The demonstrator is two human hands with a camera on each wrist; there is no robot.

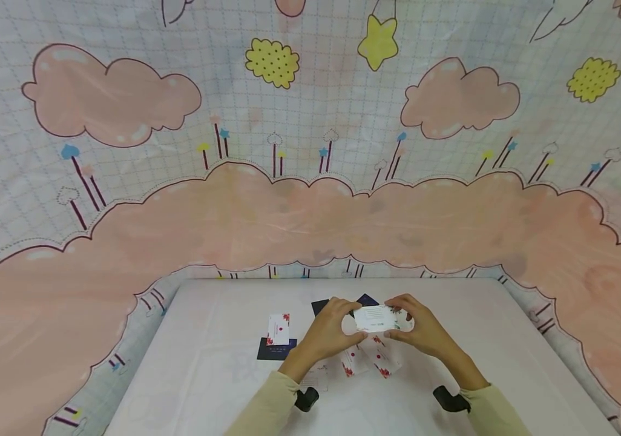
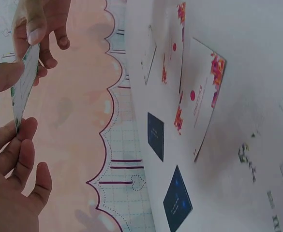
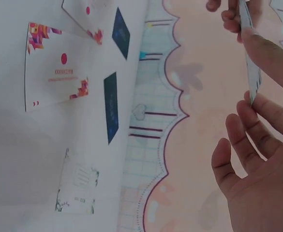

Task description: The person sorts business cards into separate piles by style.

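A white business card [image 1: 374, 319] with printed text and leafy corners is held up above the table between both hands. My left hand [image 1: 328, 334] pinches its left end between thumb and fingers. At the right end, my right hand [image 1: 423, 330] grips it the same way. Both wrist views show the card [image 2: 26, 84] nearly edge-on, with thumbs on one side. Below the hands lie white cards with red-orange corners [image 1: 384, 358], and dark blue cards [image 1: 367, 300] lie behind them. A leafy white card [image 3: 78, 186] lies flat in the right wrist view.
Left of the hands, a white card with red corners [image 1: 278, 327] overlaps a dark blue card [image 1: 276, 353] on the white table [image 1: 196, 357]. A patterned cloth [image 1: 310, 224] with clouds and stars hangs behind. Black devices [image 1: 307, 399] sit at the wrists.
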